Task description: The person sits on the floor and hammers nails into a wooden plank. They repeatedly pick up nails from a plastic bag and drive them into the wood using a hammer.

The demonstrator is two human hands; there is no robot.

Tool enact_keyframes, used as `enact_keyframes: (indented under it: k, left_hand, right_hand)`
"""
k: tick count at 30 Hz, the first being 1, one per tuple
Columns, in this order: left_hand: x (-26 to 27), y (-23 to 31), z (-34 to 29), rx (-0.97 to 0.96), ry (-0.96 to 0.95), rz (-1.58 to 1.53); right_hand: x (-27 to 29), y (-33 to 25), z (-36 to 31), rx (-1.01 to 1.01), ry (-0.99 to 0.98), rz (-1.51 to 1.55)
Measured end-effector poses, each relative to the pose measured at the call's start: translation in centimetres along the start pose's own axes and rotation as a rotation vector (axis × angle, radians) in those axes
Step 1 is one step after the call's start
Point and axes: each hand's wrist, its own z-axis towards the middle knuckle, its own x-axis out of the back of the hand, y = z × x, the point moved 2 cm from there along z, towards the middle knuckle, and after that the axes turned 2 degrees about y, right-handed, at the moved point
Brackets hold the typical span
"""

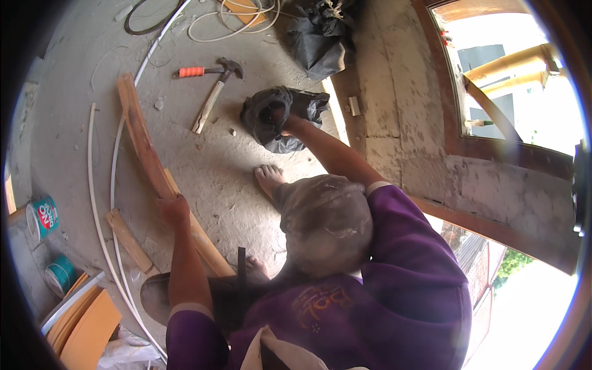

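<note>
My left hand [174, 211] is closed around a long reddish-brown wooden plank [140, 135], which slants up and away from me over the floor. A second, paler wood strip [206, 243] runs beside it, below the hand. My right arm reaches forward, and my right hand [287, 124] is partly inside the mouth of a crumpled black plastic bag [283, 145] on the floor. The bag hides its fingers. Beyond the bag, to the left, lies a claw hammer [213, 102] with a wooden handle. An orange-gripped tool [191, 72] lies against it, its far end overlapping the hammer.
White pipes [92, 166] curve along the left floor. A short wood block [128, 239], teal tins [43, 219] and brown sheets [92, 327] are at left. Another black bag [317, 46] and coiled cable [209, 31] lie far off. A rough wall with a window frame [459, 145] stands right.
</note>
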Motion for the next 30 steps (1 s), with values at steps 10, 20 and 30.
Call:
enact_keyframes:
  k: [10, 20, 30]
  left_hand:
    - [-1.6, -0.6, 0.2, -0.003, 0.033, 0.019]
    - [-0.7, 0.7, -0.5, 0.015, -0.052, 0.061]
    - [-0.1, 0.2, -0.1, 0.005, -0.005, 0.051]
  right_hand:
    - [-2.4, 3.4, -7.2, -0.471, -0.157, -0.322]
    - [-0.5, 16.3, -13.0, -0.565, 0.009, 0.257]
    - [-6.4, 11.9, -9.7, -0.522, -0.188, -0.209]
